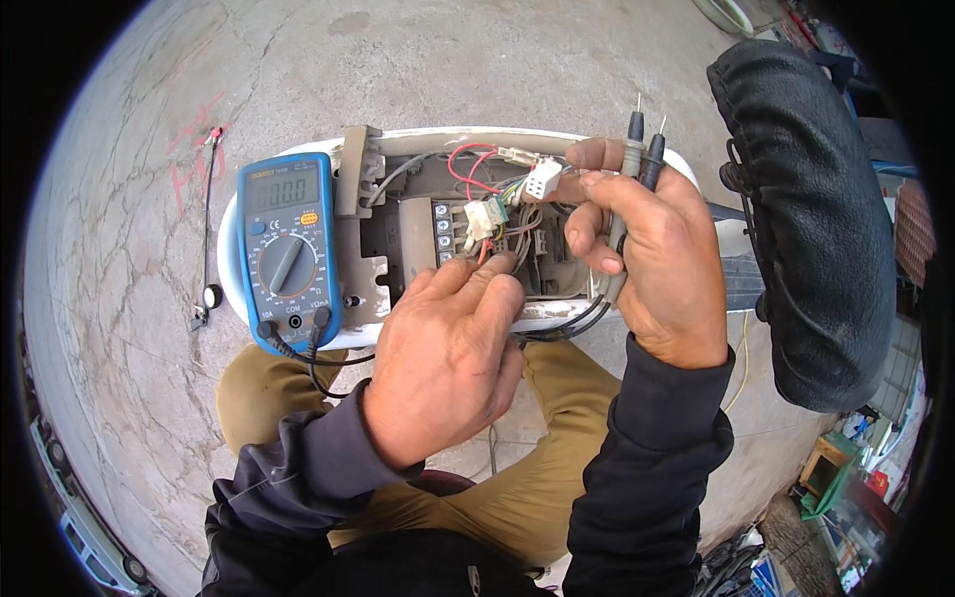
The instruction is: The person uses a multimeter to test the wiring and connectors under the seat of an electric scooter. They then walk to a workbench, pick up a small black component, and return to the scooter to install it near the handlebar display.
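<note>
My right hand holds two multimeter probes, one grey-sleeved and one black, with their metal tips pointing up and away. A white multi-pin connector is at its fingertips. My left hand reaches into the open compartment, fingers closed around thin wires below a second whitish connector; the fingertips are partly hidden. A blue multimeter lies on the left end of the compartment, its display lit and two black leads plugged in at its lower edge.
The compartment's white rim surrounds a terminal block, red wires and dusty brackets. A black padded seat stands up at the right. A thin cord lies on the concrete ground at the left.
</note>
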A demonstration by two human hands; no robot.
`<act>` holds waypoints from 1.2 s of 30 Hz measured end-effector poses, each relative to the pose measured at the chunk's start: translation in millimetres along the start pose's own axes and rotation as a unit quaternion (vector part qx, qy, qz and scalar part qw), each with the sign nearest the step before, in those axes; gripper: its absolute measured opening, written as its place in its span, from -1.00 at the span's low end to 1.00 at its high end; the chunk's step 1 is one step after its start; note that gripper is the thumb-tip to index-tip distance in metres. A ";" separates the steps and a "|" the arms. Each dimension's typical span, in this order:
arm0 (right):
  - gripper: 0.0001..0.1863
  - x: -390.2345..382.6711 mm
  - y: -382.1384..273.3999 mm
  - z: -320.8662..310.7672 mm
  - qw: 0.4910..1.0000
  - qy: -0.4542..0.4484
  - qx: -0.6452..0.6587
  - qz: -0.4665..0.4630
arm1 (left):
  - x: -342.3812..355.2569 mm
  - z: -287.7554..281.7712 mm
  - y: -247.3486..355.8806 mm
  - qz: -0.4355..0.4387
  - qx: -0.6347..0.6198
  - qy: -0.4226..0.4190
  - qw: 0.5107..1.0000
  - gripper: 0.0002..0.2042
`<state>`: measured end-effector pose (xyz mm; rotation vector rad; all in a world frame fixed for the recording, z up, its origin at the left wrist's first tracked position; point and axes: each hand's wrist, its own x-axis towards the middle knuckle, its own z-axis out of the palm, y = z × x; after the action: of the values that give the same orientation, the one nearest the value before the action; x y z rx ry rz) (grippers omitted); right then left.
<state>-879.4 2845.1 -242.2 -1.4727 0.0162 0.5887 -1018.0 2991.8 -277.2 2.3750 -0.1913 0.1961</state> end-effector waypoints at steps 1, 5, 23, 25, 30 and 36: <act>-0.74 -0.3 -0.3 -0.2 1.000 0.003 0.001 0.005 | -0.4 1.0 0.7 -0.004 0.007 0.001 1.000 -0.67; -0.74 -3.3 -1.4 -0.1 1.000 -0.010 0.006 0.001 | 1.2 5.4 -0.5 0.016 0.011 0.008 1.000 -0.62; -0.74 -7.7 -1.7 -3.9 1.000 -0.012 0.025 0.013 | 9.0 11.1 -0.5 0.028 0.067 -0.011 0.997 -0.69; -0.74 -7.2 -1.8 -2.7 0.999 -0.014 0.028 0.010 | 7.5 12.3 -0.9 0.025 0.073 -0.011 0.997 -0.70; -0.74 -6.2 -2.3 -2.7 1.000 -0.004 0.017 0.017 | 2.4 15.8 -2.4 0.040 0.071 0.005 0.997 -0.69; -0.73 -8.2 -0.8 -5.0 1.000 -0.004 0.007 0.009 | -0.5 15.2 2.8 0.002 0.065 0.007 0.998 -0.68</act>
<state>-884.4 2837.5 -239.1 -1.4587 0.0275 0.6087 -1017.7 2979.4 -286.3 2.5026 -0.1819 0.2348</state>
